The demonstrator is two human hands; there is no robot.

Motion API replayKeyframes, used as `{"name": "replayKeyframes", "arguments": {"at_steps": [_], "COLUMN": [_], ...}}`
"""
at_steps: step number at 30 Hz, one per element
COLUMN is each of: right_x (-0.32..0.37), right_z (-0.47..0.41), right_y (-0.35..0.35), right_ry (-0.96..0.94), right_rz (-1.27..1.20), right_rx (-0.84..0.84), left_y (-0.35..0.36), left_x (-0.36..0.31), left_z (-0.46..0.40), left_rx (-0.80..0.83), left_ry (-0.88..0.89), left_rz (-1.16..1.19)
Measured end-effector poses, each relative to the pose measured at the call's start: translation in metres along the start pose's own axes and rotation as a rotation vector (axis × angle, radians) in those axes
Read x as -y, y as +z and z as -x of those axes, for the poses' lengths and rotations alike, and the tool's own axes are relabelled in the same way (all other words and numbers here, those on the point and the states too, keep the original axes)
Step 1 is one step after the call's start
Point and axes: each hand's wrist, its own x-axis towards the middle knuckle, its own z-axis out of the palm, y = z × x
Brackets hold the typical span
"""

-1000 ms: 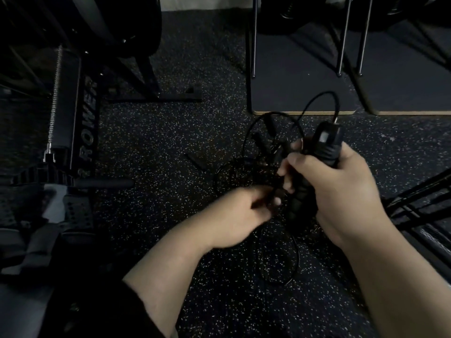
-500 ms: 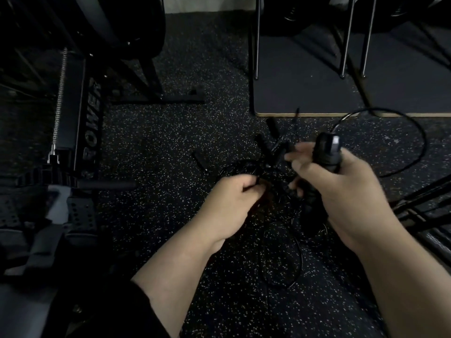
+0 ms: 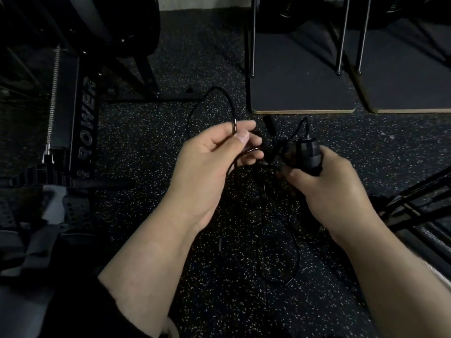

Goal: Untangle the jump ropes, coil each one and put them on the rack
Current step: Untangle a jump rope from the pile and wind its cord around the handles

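Note:
Thin black jump-rope cords (image 3: 280,254) hang in a tangle between my hands, above the speckled rubber floor. My left hand (image 3: 210,162) pinches one cord between thumb and forefinger; a loop of that cord (image 3: 207,103) arcs up and away from it. My right hand (image 3: 327,181) grips a black rope handle (image 3: 311,154) upright, with a short cord curling out of its top. Another black handle (image 3: 269,125) sticks up out of the knot between the hands. The knot itself is dark and hard to read.
A black rowing machine (image 3: 73,123) with a chain lies along the left. Two dark wood-edged platforms (image 3: 302,93) with thin metal legs stand at the back. Black metal bars (image 3: 419,203) cross the floor at the right.
My left hand has risen and turned palm-up, drawing a loop of cord up to the left. The big loop that swung to the right is gone. My right hand still holds the handle.

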Motion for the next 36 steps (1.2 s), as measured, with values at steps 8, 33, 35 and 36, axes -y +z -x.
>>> {"name": "replayKeyframes", "arguments": {"at_steps": [8, 33, 35, 36], "right_x": [0.011, -0.004, -0.006, -0.005], "right_z": [0.004, -0.005, -0.005, -0.005], "right_y": [-0.003, -0.017, -0.017, -0.017], "right_ry": [-0.089, 0.198, 0.204, 0.196], "right_rz": [-0.448, 0.337, 0.332, 0.305], "right_rx": [0.011, 0.103, 0.101, 0.074], "left_y": [-0.015, -0.027, -0.028, -0.028], "left_x": [0.033, 0.056, 0.057, 0.057], "left_z": [-0.005, -0.005, -0.005, -0.005], "left_rx": [0.206, -0.059, -0.067, -0.068], "left_ry": [-0.168, -0.332, -0.363, -0.37], "left_rz": [-0.46, -0.833, -0.819, -0.811]}}
